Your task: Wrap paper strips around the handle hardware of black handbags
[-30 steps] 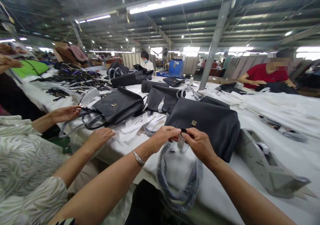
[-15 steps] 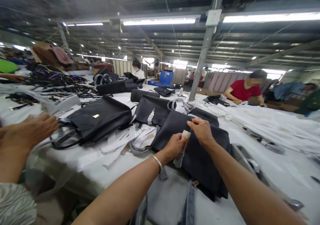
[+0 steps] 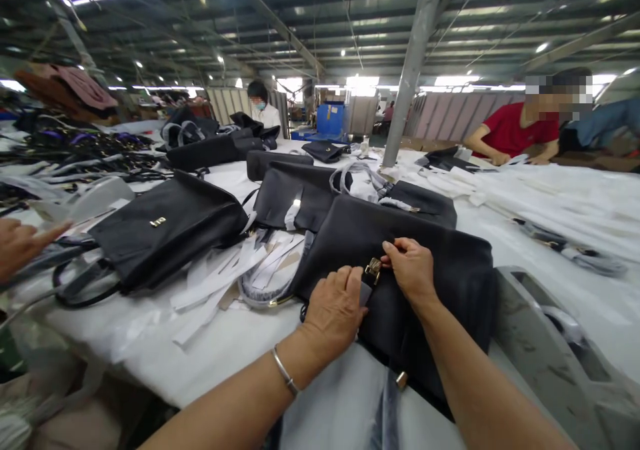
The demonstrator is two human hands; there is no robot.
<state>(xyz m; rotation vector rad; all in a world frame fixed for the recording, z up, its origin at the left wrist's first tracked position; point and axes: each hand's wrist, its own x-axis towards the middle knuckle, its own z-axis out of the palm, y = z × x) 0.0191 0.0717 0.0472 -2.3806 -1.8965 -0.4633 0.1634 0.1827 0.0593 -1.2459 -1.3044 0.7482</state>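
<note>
A black handbag (image 3: 350, 230) lies across the table in front of me. On its front shows a gold buckle (image 3: 373, 270) on a short strap. My left hand (image 3: 334, 309) is closed around the strap (image 3: 366, 294) just below the buckle, and a grey bit of it shows past the fingertips. Close to the buckle's right side, my right hand (image 3: 411, 269) is pinched; what lies between its fingertips is too small to make out. A gold fitting (image 3: 401, 379) hangs at the bag's lower edge.
Another black bag (image 3: 175, 230) lies to the left, near a co-worker's hand (image 3: 25, 245). White paper strips (image 3: 220, 283) lie between the bags. A grey plastic holder (image 3: 540, 343) stands at right, before a metal post (image 3: 407, 83). A person in red (image 3: 520, 130) works beyond.
The white wrapping seen at my left hand no longer shows there, and the gold buckle is now exposed. My left hand has turned, back upward. The view has tilted down and closer to the bag.
</note>
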